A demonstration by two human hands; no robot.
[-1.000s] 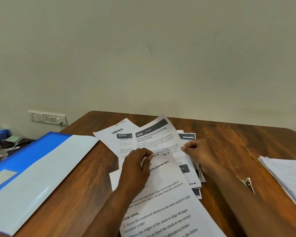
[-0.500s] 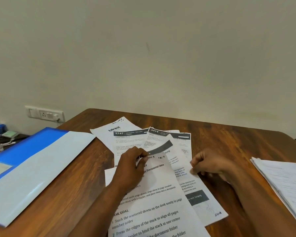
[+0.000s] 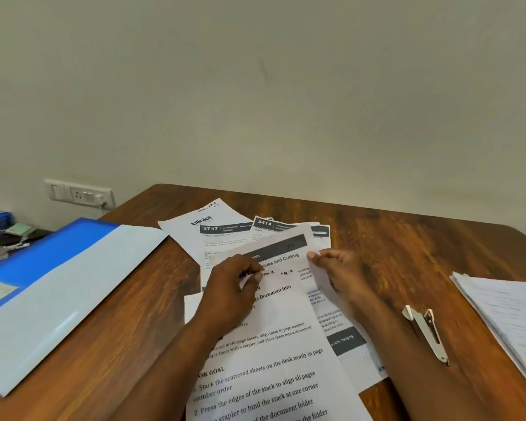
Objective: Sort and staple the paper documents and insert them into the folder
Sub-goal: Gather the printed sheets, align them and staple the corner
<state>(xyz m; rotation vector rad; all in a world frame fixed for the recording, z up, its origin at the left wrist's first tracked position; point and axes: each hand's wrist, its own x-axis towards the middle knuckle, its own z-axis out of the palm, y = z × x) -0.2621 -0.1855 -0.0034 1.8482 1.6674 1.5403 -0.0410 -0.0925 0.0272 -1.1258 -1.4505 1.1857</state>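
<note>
- We have the loose paper documents [image 3: 257,238] fanned across the middle of the wooden table [image 3: 407,238], overlapping one another, with our instruction sheet [image 3: 268,360] lying on top and running toward us.
- Our left hand [image 3: 230,291] rests on that pile with its fingers curled; they seem to pinch an edge of paper, though the exact sheet is hard to tell.
- Our right hand [image 3: 336,270] pinches the right edge of the sheet with the dark header band [image 3: 281,249], thumb and fingertips closed on the paper.
- That sheet lies between our two hands, its long axis running from the far wall toward us with a slight tilt to the right, so both hands reach it equally; we judge the sorting is in hand and no stapling is done yet.
- The stapler [image 3: 425,331] lies to the right of our right forearm, well apart from the pile, its long axis angled toward us; our right hand is the nearer one.
- The blue folder [image 3: 58,287] lies at the table's left, nearer our left hand, apart from the papers.
- A second stack of papers [image 3: 510,314] sits at the right edge.
- Behind the table stands a plain pale wall [image 3: 255,86] with a switch and socket plate [image 3: 79,194] at the left.
</note>
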